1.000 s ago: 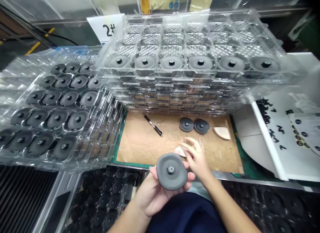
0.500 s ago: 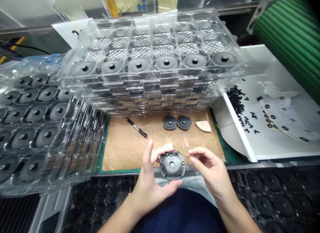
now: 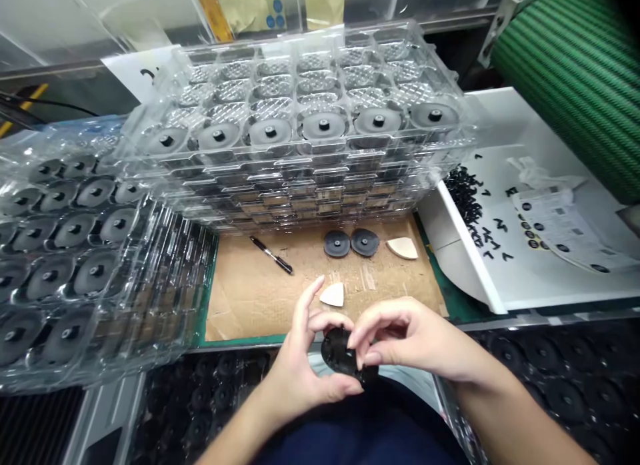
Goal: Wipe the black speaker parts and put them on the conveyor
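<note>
My left hand point(image 3: 300, 365) grips a dark round plastic part point(image 3: 336, 350) between thumb and fingers, close in front of my body. The index finger of that hand points up, away from the part. My right hand point(image 3: 400, 335) is closed in a pinch over the right side of the part, fingertips against its face. What those fingertips hold, if anything, is hidden. Just beyond the hands, a small white wedge-shaped piece point(image 3: 333, 294) lies on the cardboard sheet point(image 3: 240, 305). Two dark round parts with centre posts, a left one point(image 3: 337, 244) and a right one point(image 3: 365, 242), lie farther back.
Behind the cardboard rises a stack of clear trays point(image 3: 300, 165), its top front row holding grey round parts. More filled trays point(image 3: 75, 252) stand left. A marker point(image 3: 271, 255) and a cream wedge point(image 3: 403, 248) lie on the cardboard. At right, a white bin point(image 3: 540, 278) holds small black pieces point(image 3: 463, 192).
My right hand has moved left onto the round part. The part has tilted, its face now darker. The white wedge behind it has come into fuller view.
</note>
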`<action>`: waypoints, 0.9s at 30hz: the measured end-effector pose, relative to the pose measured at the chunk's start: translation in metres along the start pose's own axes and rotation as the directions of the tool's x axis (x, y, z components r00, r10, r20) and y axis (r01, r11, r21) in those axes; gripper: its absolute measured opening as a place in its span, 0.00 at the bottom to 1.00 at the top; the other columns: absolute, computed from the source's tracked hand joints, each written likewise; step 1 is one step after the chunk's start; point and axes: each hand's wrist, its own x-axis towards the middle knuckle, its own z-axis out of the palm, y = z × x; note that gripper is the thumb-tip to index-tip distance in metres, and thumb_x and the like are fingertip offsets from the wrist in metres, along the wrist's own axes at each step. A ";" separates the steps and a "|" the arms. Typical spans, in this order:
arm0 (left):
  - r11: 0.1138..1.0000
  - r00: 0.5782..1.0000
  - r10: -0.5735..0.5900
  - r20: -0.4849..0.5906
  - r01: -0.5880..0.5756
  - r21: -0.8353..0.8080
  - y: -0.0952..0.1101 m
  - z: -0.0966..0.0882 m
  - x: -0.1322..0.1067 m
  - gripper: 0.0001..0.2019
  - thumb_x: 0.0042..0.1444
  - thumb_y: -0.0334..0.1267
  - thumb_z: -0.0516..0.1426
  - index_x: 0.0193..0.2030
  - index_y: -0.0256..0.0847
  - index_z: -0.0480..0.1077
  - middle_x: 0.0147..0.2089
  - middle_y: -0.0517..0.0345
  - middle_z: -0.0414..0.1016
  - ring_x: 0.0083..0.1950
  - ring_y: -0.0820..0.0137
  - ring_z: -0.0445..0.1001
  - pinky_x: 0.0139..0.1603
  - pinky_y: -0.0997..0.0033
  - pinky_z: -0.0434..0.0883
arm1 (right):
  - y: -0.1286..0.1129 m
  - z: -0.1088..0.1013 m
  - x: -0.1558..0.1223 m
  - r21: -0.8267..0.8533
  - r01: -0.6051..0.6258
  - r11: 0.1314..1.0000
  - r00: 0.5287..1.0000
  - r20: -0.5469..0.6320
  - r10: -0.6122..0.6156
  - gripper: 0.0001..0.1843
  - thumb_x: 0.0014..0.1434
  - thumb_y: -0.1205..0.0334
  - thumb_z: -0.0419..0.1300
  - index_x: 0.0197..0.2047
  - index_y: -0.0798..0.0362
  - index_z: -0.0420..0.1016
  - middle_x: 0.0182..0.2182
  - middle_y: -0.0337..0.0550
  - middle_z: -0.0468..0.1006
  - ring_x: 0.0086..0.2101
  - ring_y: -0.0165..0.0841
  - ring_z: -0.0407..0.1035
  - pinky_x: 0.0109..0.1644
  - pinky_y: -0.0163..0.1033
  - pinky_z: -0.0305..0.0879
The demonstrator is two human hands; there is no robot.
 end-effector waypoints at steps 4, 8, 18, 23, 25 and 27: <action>0.992 0.993 -0.093 0.072 0.098 -0.074 0.004 -0.001 0.000 0.56 0.38 0.52 0.65 0.66 0.48 0.31 0.44 0.54 0.74 0.49 0.61 0.71 0.56 0.59 0.57 | 0.001 0.002 0.003 0.061 -0.007 0.998 0.998 0.068 0.002 0.07 0.48 0.71 0.66 0.32 0.53 0.79 0.26 0.34 0.78 0.28 0.22 0.71 0.34 0.26 0.67; 0.989 0.986 -0.132 0.100 0.138 -0.055 0.007 -0.003 -0.002 0.58 0.35 0.48 0.68 0.66 0.49 0.33 0.43 0.55 0.75 0.48 0.61 0.71 0.54 0.61 0.59 | 0.006 0.007 0.001 0.101 0.020 0.995 0.995 0.091 -0.029 0.06 0.48 0.74 0.65 0.28 0.54 0.78 0.25 0.35 0.79 0.28 0.22 0.72 0.36 0.26 0.67; 0.999 0.999 0.047 -0.022 -0.047 -0.005 0.001 -0.013 -0.007 0.50 0.39 0.42 0.67 0.65 0.51 0.41 0.54 0.49 0.70 0.54 0.60 0.68 0.56 0.61 0.59 | 0.026 0.019 -0.001 0.105 0.034 0.994 0.974 -0.228 -0.009 0.07 0.43 0.65 0.70 0.29 0.53 0.78 0.26 0.39 0.79 0.28 0.27 0.74 0.34 0.30 0.70; 0.979 0.979 -0.201 0.034 0.202 -0.011 -0.002 -0.022 -0.016 0.20 0.30 0.49 0.68 0.23 0.37 0.70 0.25 0.58 0.72 0.29 0.70 0.68 0.31 0.72 0.63 | 0.038 0.016 0.006 -0.140 0.028 0.990 0.951 -0.301 -0.069 0.09 0.50 0.56 0.65 0.31 0.53 0.77 0.20 0.38 0.76 0.23 0.28 0.71 0.30 0.32 0.69; 0.940 0.943 -0.331 -0.047 0.325 -0.099 -0.006 -0.027 -0.024 0.25 0.29 0.57 0.66 0.15 0.38 0.61 0.16 0.64 0.62 0.20 0.76 0.60 0.22 0.74 0.57 | 0.045 0.012 0.012 -0.333 0.011 0.943 0.921 -0.363 -0.139 0.11 0.54 0.53 0.61 0.34 0.52 0.77 0.21 0.39 0.74 0.24 0.30 0.70 0.30 0.33 0.69; 0.921 0.911 -0.380 -0.158 0.356 -0.160 -0.007 -0.037 -0.034 0.27 0.33 0.63 0.61 0.16 0.39 0.59 0.14 0.66 0.59 0.17 0.78 0.57 0.18 0.76 0.54 | 0.053 0.006 0.020 -0.519 0.050 0.853 0.900 -0.346 -0.263 0.12 0.55 0.52 0.59 0.34 0.51 0.78 0.27 0.44 0.76 0.30 0.34 0.73 0.31 0.34 0.70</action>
